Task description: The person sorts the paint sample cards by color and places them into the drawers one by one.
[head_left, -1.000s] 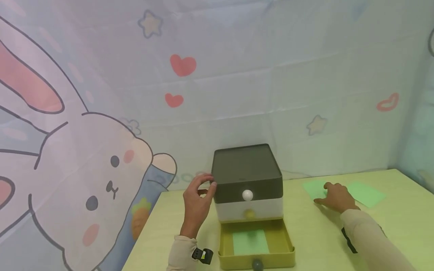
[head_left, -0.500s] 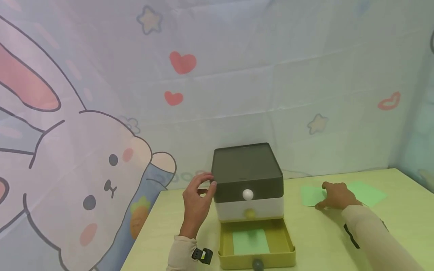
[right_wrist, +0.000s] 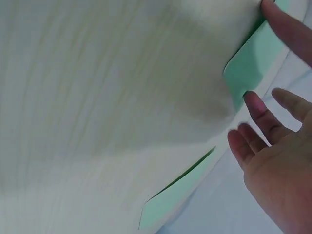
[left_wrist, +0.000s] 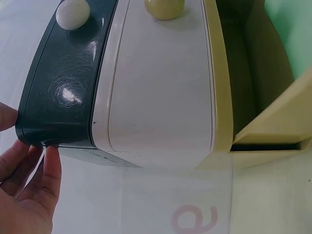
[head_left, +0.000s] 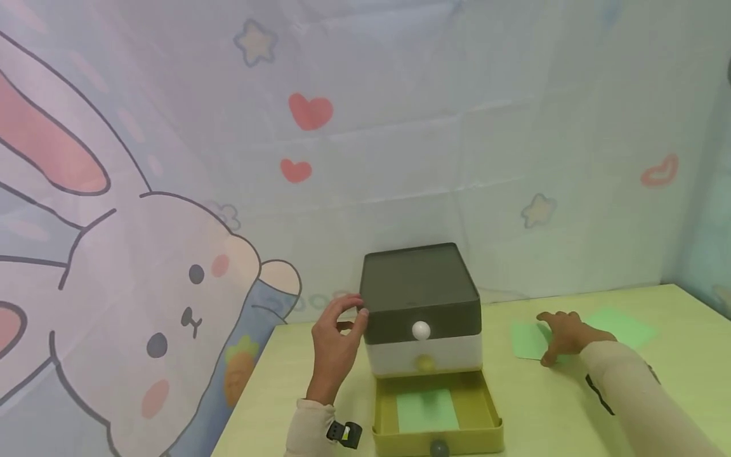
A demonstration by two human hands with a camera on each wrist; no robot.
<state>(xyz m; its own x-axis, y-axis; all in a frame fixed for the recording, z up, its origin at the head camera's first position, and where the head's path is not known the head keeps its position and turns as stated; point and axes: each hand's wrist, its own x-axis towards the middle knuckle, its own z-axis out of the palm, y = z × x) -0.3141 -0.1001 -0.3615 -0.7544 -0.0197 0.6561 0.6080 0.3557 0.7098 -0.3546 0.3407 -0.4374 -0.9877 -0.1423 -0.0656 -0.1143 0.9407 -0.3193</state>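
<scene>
My left hand (head_left: 337,349) grips the upper left front corner of a small drawer box (head_left: 422,279), thumb and fingertips on its dark top tier. The yellow bottom drawer (head_left: 400,442) is pulled out, with a green paper sheet (head_left: 427,411) lying flat inside. To the right, my right hand (head_left: 573,333) reaches over another green sheet (head_left: 526,341) on the table, covering part of it. In the right wrist view, that sheet (right_wrist: 251,66) lies between the thumb and the spread, slightly bent fingers; firm contact is unclear.
A third green sheet (head_left: 634,327) lies right of my right hand. The box's front carries a white knob (head_left: 421,330) and a yellow knob (head_left: 425,363); a dark knob (head_left: 440,449) is on the pulled-out drawer. A printed cloth (head_left: 388,127) hangs behind the table.
My right hand has turned and spread its thumb toward the near side, and the sheet under it has slid slightly nearer. My left hand stays on the box corner.
</scene>
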